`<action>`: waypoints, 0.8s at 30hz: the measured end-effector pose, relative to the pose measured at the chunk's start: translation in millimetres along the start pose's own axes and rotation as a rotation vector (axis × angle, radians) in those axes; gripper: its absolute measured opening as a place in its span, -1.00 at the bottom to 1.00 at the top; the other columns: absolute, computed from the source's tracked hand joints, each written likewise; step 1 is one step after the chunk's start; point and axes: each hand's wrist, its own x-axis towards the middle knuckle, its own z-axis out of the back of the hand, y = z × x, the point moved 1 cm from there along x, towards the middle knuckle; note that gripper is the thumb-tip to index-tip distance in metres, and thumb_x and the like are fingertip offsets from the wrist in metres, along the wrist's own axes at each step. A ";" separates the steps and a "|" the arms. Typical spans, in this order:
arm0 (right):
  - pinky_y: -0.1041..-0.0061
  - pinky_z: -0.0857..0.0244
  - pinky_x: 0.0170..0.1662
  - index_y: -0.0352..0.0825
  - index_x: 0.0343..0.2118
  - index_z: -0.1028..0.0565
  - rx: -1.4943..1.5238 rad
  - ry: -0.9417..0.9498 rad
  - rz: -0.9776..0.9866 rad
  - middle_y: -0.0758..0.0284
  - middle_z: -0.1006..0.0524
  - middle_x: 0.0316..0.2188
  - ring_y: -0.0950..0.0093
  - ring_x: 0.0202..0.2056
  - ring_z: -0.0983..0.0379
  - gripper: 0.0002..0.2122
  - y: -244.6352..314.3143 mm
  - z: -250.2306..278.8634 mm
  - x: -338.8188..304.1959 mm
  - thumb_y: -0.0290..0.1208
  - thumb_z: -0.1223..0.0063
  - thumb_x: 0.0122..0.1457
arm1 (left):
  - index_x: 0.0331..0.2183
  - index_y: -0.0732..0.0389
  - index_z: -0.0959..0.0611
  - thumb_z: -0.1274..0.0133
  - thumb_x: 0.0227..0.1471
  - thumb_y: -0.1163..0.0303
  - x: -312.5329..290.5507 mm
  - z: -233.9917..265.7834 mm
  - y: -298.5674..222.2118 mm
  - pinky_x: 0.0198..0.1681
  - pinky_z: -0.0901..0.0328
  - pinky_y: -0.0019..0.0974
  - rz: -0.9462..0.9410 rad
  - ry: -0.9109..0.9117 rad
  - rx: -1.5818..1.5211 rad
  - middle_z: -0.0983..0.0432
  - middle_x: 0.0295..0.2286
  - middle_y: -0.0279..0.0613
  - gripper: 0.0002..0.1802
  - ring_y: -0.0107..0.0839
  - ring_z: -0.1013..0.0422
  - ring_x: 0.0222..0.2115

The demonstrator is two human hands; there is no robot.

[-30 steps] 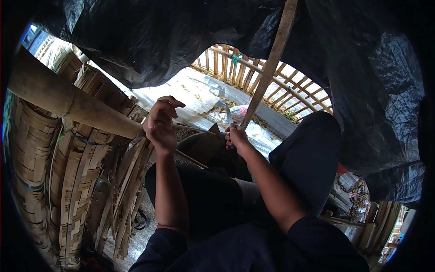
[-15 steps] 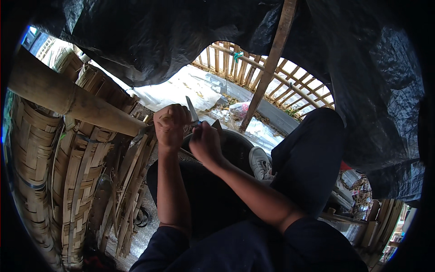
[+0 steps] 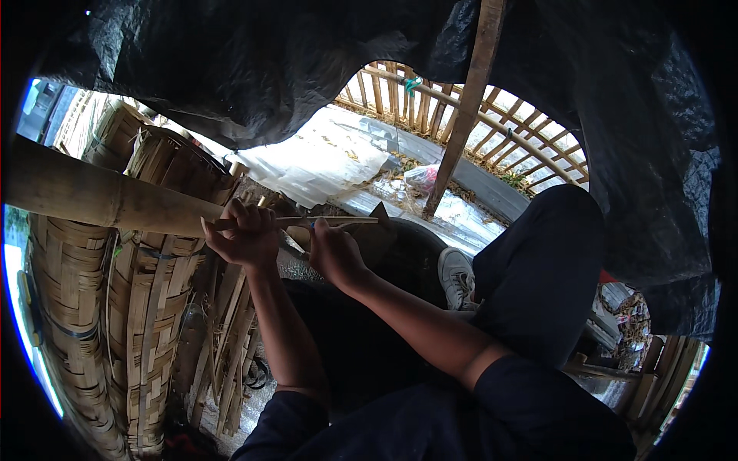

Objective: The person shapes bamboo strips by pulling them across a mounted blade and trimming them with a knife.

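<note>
My left hand point(image 3: 244, 234) is closed round a slim piece of wood or bamboo, with a brown end jutting out on its left. From between my hands a thin pale strip point(image 3: 350, 220) runs right to a dark pointed piece point(image 3: 380, 213); whether they are joined is unclear. Close beside it, my right hand point(image 3: 336, 255) is closed in a fist. A bit of blue shows at its thumb, where the knife was seen in the earlier view; the blade is now hard to make out. Both hands are above a dark round vessel point(image 3: 411, 250) between my legs.
A thick bamboo pole point(image 3: 115, 198) reaches in from the left, close to my left hand. Beneath it stand woven bamboo baskets or panels point(image 3: 73, 284). Black plastic sheeting point(image 3: 254, 61) hangs overhead, and a slanting wooden post point(image 3: 461, 115) stands ahead, before a bamboo fence point(image 3: 530, 150).
My left hand has moved left and down, turning so the wood lies level. My right hand has shifted slightly left. The upright knife blade no longer shows clearly, and the pale strip has come into view.
</note>
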 end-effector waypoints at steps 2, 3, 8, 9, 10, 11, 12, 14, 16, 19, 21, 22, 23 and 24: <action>0.17 -0.39 -0.42 -0.52 -0.45 -0.29 -0.042 0.030 -0.002 -0.10 -0.44 -0.64 0.02 -0.45 -0.48 -0.88 4.7 2.0 4.1 -0.58 0.09 -0.02 | -0.69 0.09 -0.17 0.30 -0.01 -0.29 6.0 -5.0 4.5 -0.71 0.22 -0.41 0.027 0.023 -0.021 0.08 -0.78 -0.42 -0.37 -0.56 0.16 -0.76; 0.24 -0.41 -0.46 -0.54 -0.43 -0.31 -0.079 0.003 -0.016 -0.08 -0.46 -0.63 0.07 -0.46 -0.50 -0.86 9.0 2.1 -1.0 -0.58 0.07 -0.04 | -0.69 0.08 -0.17 0.29 -0.01 -0.27 8.4 -8.7 7.4 -0.72 0.23 -0.40 0.056 0.044 -0.044 0.09 -0.79 -0.42 -0.39 -0.56 0.17 -0.77; 0.37 -0.43 -0.52 -0.57 -0.40 -0.33 -0.012 0.064 -0.047 -0.04 -0.48 -0.62 0.14 -0.46 -0.53 -0.83 52.9 26.4 -7.4 -0.58 0.05 -0.06 | -0.71 0.07 -0.15 0.30 0.02 -0.21 10.6 -33.4 16.1 -0.73 0.24 -0.41 -0.100 -0.218 0.115 0.11 -0.82 -0.43 -0.42 -0.56 0.22 -0.79; 0.18 -0.41 -0.39 -0.53 -0.39 -0.31 0.011 0.067 -0.062 -0.07 -0.48 -0.59 0.03 -0.45 -0.49 -0.83 42.7 22.1 -4.6 -0.58 0.06 -0.06 | -0.71 0.06 -0.15 0.31 0.04 -0.19 11.2 -33.4 17.8 -0.73 0.26 -0.41 -0.151 -0.333 0.185 0.12 -0.82 -0.43 -0.43 -0.57 0.24 -0.80; 0.18 -0.41 -0.39 -0.53 -0.39 -0.31 0.018 0.071 -0.064 -0.07 -0.48 -0.59 0.03 -0.45 -0.49 -0.83 29.9 15.3 -2.5 -0.58 0.06 -0.06 | -0.71 0.06 -0.15 0.31 0.04 -0.19 11.3 -32.7 15.8 -0.73 0.26 -0.41 -0.150 -0.334 0.193 0.12 -0.82 -0.43 -0.43 -0.57 0.24 -0.80; 0.19 -0.41 -0.39 -0.53 -0.39 -0.31 -0.018 0.057 -0.100 -0.07 -0.48 -0.59 0.03 -0.45 -0.49 -0.84 9.5 7.2 3.1 -0.56 0.08 -0.04 | -0.72 0.05 -0.14 0.32 0.05 -0.17 13.8 -27.7 14.9 -0.73 0.27 -0.41 -0.151 -0.275 0.150 0.13 -0.82 -0.44 -0.44 -0.58 0.24 -0.80; 0.19 -0.42 -0.39 -0.53 -0.38 -0.32 -0.062 0.034 -0.147 -0.07 -0.48 -0.59 0.03 -0.45 -0.49 -0.84 -14.9 4.0 7.6 -0.54 0.10 -0.01 | -0.73 0.04 -0.13 0.33 0.05 -0.16 16.3 -25.0 18.9 -0.74 0.28 -0.41 -0.141 -0.213 0.096 0.13 -0.82 -0.44 -0.44 -0.58 0.24 -0.80; 0.21 -0.42 -0.39 -0.52 -0.38 -0.33 -0.071 0.049 -0.106 -0.08 -0.49 -0.58 0.03 -0.44 -0.49 -0.85 -44.3 6.7 10.0 -0.52 0.13 0.02 | -0.73 0.03 -0.12 0.35 0.06 -0.17 16.5 -19.7 19.2 -0.74 0.29 -0.41 -0.136 -0.210 0.109 0.15 -0.82 -0.45 -0.43 -0.58 0.25 -0.80; 0.20 -0.41 -0.40 -0.52 -0.40 -0.33 0.012 0.062 -0.103 -0.12 -0.47 -0.57 0.02 -0.44 -0.49 -0.86 -48.9 6.6 12.6 -0.54 0.14 0.02 | -0.73 0.03 -0.11 0.36 0.07 -0.18 21.0 -17.1 17.8 -0.74 0.30 -0.40 -0.140 -0.202 0.128 0.16 -0.83 -0.45 -0.42 -0.59 0.26 -0.79; 0.17 -0.40 -0.40 -0.53 -0.39 -0.34 0.135 0.038 -0.016 -0.13 -0.46 -0.58 0.02 -0.45 -0.48 -0.84 23.8 14.5 4.8 -0.53 0.11 -0.01 | -0.72 0.03 -0.12 0.40 0.09 -0.23 14.2 -21.6 17.5 -0.74 0.28 -0.41 -0.137 -0.125 0.083 0.15 -0.80 -0.45 -0.39 -0.58 0.25 -0.78; 0.15 -0.40 -0.38 -0.52 -0.33 -0.35 0.116 0.047 0.003 -0.10 -0.47 -0.60 0.04 -0.45 -0.49 -0.80 32.0 18.5 4.3 -0.54 0.08 -0.05 | -0.71 0.03 -0.12 0.43 0.08 -0.30 14.6 -29.2 22.1 -0.73 0.27 -0.42 -0.165 -0.152 0.111 0.13 -0.78 -0.45 -0.36 -0.58 0.23 -0.77; 0.15 -0.40 -0.38 -0.52 -0.33 -0.35 0.118 0.047 -0.002 -0.10 -0.47 -0.60 0.04 -0.45 -0.49 -0.80 22.6 16.2 6.5 -0.54 0.08 -0.05 | -0.71 0.03 -0.12 0.43 0.08 -0.30 16.0 -34.9 22.2 -0.73 0.27 -0.42 -0.160 -0.154 0.112 0.13 -0.78 -0.45 -0.36 -0.58 0.23 -0.77; 0.17 -0.41 -0.38 -0.52 -0.34 -0.35 0.076 0.078 -0.069 -0.10 -0.47 -0.60 0.04 -0.44 -0.50 -0.80 5.9 12.2 12.0 -0.54 0.09 -0.05 | -0.70 0.03 -0.13 0.43 0.06 -0.33 18.2 -39.9 20.2 -0.72 0.26 -0.43 -0.203 -0.248 0.105 0.12 -0.76 -0.45 -0.35 -0.59 0.22 -0.76; 0.18 -0.41 -0.37 -0.52 -0.34 -0.35 0.025 0.099 -0.139 -0.10 -0.47 -0.59 0.05 -0.43 -0.50 -0.81 -19.5 7.4 17.0 -0.55 0.09 -0.05 | -0.70 0.03 -0.13 0.43 0.04 -0.35 20.8 -43.1 23.6 -0.71 0.25 -0.44 -0.242 -0.338 0.086 0.11 -0.75 -0.44 -0.34 -0.59 0.20 -0.76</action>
